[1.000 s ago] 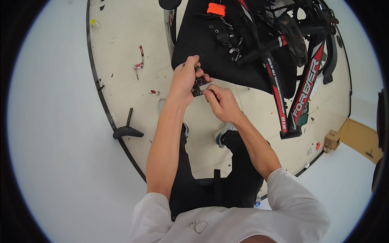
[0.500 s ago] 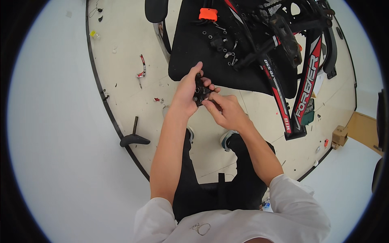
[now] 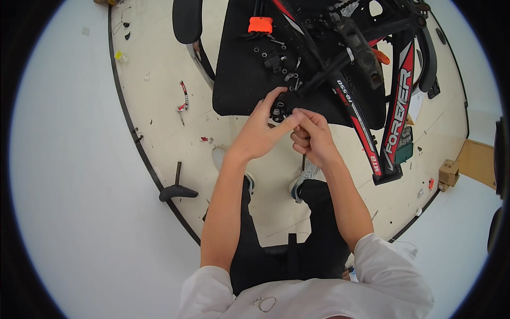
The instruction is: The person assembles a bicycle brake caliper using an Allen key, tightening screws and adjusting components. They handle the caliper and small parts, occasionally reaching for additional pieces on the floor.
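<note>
Chair (image 3: 239,74), black part (image 3: 278,112) (in left hand (image 3: 259,132))

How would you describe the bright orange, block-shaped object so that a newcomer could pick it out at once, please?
Start at the broad black chair seat at the top of the picture. On it, left of the black-and-red bicycle frame, is the bright orange, block-shaped object. Its orange colour sets it apart from the small metal rings and bolts just below it.
</note>
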Motion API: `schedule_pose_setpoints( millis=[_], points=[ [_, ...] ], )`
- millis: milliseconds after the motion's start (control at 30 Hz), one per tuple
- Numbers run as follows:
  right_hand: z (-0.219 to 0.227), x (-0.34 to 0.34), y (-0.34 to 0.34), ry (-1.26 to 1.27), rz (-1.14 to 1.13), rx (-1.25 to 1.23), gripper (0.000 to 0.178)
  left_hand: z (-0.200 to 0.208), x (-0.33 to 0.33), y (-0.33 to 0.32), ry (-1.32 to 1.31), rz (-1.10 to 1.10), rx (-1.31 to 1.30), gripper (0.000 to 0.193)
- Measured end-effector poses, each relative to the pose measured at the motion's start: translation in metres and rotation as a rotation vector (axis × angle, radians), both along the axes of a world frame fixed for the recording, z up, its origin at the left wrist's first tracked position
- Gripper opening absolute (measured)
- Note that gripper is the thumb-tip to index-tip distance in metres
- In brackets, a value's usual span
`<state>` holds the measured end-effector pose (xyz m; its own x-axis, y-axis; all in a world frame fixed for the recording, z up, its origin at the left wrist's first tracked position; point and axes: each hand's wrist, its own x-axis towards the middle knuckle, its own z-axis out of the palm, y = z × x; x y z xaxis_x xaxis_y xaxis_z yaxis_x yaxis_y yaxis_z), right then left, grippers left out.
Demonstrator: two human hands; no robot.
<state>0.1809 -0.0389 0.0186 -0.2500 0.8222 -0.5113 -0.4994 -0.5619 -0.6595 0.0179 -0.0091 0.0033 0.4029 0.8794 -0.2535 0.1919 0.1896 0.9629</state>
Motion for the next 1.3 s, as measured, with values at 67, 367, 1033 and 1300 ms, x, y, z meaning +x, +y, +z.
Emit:
schedule_pose_setpoints(
  millis=[67, 367, 1033, 1300],
  points=[
    [-0.003, 0.001, 0.000, 0.039, 0.016, 0.009, 0.030, 0.002, 0.005, 0.000, 0.030, 0.063, 0.053, 0.075],
    [0.002, -0.007, -0.002, -0.123, 0.086, 0.079, 0.029, -0.007, 0.004, 0.001, 0.318, 0.076, 0.385, 0.055],
    [0.009, 0.000, 0.000, -0.100, 0.050, -0.105, 0.037, 0.017, 0.024, -0.007, 0.309, -0.004, 0.531, 0.025],
    [0.017, 0.018, 0.008, 0.029, 0.214, -0.251, 0.060, 0.020, 0.022, -0.011, 0.388, -0.102, 0.584, 0.019]
  ],
)
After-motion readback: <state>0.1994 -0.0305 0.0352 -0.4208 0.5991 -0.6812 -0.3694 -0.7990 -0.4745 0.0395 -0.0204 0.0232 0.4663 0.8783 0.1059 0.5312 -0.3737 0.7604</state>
